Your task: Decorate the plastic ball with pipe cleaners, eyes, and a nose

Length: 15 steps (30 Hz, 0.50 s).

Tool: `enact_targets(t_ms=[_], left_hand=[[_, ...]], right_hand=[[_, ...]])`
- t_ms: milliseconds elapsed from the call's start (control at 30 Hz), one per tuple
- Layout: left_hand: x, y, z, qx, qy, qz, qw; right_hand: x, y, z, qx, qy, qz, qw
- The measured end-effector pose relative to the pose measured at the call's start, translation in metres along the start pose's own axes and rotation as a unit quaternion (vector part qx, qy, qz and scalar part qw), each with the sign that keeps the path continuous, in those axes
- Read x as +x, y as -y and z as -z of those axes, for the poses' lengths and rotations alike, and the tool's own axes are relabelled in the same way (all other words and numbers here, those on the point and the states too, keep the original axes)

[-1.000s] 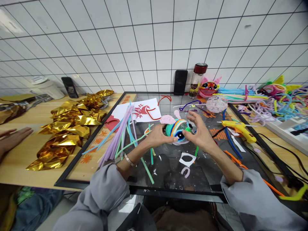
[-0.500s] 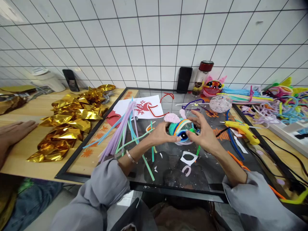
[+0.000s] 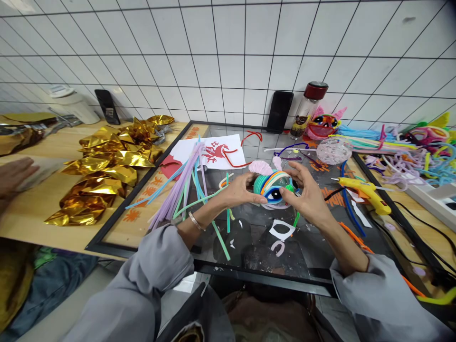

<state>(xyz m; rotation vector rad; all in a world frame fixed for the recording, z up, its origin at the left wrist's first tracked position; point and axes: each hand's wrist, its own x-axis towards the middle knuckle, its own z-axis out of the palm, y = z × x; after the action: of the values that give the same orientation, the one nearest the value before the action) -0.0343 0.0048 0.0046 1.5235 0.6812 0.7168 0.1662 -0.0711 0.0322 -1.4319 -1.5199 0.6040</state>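
Between my two hands is a small round figure [image 3: 265,182] wound with coloured pipe cleaners, with pink ears and a blue-rimmed eye [image 3: 274,194]. My left hand [image 3: 243,191] grips its left side, thumb along the lower edge. My right hand [image 3: 302,192] holds the other side, its thumb pressed beside the eye. Part of the figure is hidden behind the fingers. Below it on the dark glass board [image 3: 256,261] lie a white paper scrap with an oval hole [image 3: 273,230] and a pale curved piece [image 3: 278,248].
Left of my hands lies a bundle of pipe cleaners [image 3: 178,185] by red-printed paper [image 3: 233,142]. A yellow glue gun [image 3: 368,190] with a cord is at right. Behind stand a phone [image 3: 280,111] and a bottle [image 3: 304,114]. Gold foil [image 3: 103,171] and another person's hand [image 3: 16,175] are at left.
The view has shifted slightly. The eye's white part shows more between my thumbs, while both hands keep hold of the figure. At far left the other person's hand has moved.
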Motion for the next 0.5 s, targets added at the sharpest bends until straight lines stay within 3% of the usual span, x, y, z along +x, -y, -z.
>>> enact_targets(t_ms=[500], left_hand=[[-0.0036,0.0021,0.0017,0.000,-0.002,-0.009,1.000]], right_hand=[[-0.0003,-0.0012,-0.0013,-0.016,-0.003,-0.004,1.000]])
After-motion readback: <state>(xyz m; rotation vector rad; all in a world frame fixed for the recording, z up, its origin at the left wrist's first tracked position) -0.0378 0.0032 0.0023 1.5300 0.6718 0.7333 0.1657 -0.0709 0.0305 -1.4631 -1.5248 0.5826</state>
